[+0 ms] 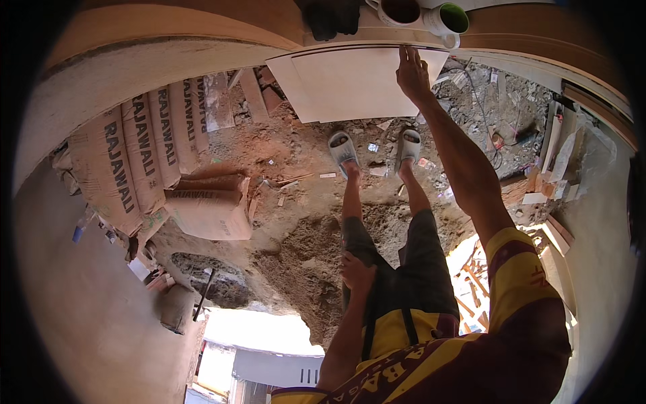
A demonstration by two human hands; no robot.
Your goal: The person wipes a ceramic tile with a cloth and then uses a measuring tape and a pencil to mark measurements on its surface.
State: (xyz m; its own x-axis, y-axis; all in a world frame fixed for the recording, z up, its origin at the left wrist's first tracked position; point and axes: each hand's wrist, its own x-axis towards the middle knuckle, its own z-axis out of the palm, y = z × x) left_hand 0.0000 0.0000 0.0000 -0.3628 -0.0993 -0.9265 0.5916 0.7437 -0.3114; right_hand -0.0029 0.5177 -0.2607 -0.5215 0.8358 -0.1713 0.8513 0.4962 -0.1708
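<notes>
My right hand (413, 73) is stretched forward, its fingers bent at the upper edge of a large white tile (356, 87). This flat sheet stands against the ledge, with the edge of another sheet just visible behind it. The thumb's exact hold on the edge is hard to make out. Lower down, my left hand (357, 271) rests on the thigh of my dark shorts (422, 269), fingers loosely bent and apart, with nothing seen in it.
Two mugs, one with dark contents (402, 11) and one green inside (452, 18), stand on the wooden ledge (518, 30) beside a black item (328, 19). Paper sacks (121, 161) line the left wall; another sack (210, 212) lies nearby. Rubble (484, 101) and soil (303, 262) cover the floor.
</notes>
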